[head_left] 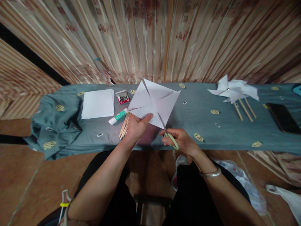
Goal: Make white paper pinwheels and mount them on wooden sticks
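My left hand (pixel 137 126) pinches a white square sheet of paper (pixel 164 97) along its lower left side, thumb on top. Slits run inward from the corners of the sheet, which is held above the cloth. In my right hand (pixel 182 139) is a pair of scissors (pixel 173 140) with pale green handles, its blades at the sheet's bottom corner, along a slit. Beside my left hand lie several thin wooden sticks (pixel 123 128) and a glue stick (pixel 118 116) with a green label. A small red and white box (pixel 123 97) of metal pins stands open behind the glue stick.
A stack of white paper (pixel 98 103) lies at the left on the grey-green cloth (pixel 199 103). Finished paper pinwheels (pixel 232 89) on sticks lie at the right, near a black phone (pixel 284 117). Bunched cloth (pixel 56 119) covers the left end; a pleated curtain (pixel 150 40) hangs behind.
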The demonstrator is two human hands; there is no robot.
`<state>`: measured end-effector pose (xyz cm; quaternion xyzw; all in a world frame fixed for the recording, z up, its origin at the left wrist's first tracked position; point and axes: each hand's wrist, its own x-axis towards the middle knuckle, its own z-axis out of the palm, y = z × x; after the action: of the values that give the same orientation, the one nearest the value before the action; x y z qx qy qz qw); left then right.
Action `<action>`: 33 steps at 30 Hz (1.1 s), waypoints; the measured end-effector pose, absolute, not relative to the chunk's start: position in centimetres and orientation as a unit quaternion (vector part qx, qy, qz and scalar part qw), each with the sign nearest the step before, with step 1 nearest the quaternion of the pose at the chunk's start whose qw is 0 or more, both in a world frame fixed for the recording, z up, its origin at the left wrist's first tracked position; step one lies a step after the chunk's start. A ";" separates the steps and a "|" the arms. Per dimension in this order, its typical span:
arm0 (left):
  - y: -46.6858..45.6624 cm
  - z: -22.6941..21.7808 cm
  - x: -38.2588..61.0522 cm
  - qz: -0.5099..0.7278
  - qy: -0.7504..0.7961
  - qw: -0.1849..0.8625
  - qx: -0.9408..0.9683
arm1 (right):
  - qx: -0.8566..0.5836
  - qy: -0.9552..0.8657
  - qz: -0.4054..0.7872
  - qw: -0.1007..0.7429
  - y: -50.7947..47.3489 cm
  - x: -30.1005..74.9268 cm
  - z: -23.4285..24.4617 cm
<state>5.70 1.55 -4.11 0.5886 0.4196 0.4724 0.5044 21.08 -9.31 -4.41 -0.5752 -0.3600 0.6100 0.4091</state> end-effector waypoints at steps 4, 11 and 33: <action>1.5 -3.9 5.7 0.471 0.423 0.505 0.587 | -0.577 -0.363 0.605 0.411 -9.3 21.1 -4.6; 1.4 -3.8 5.6 0.474 0.429 0.512 0.574 | -0.569 -0.361 0.607 0.421 -9.2 21.0 -4.7; 0.7 -3.2 5.8 0.464 0.414 0.519 0.586 | -0.591 -0.345 0.598 0.417 -9.0 20.8 -4.4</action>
<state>5.81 0.74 -3.25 0.5863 0.4142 0.4636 0.5194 20.80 -8.97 -4.37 -0.5913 -0.3445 0.5978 0.4174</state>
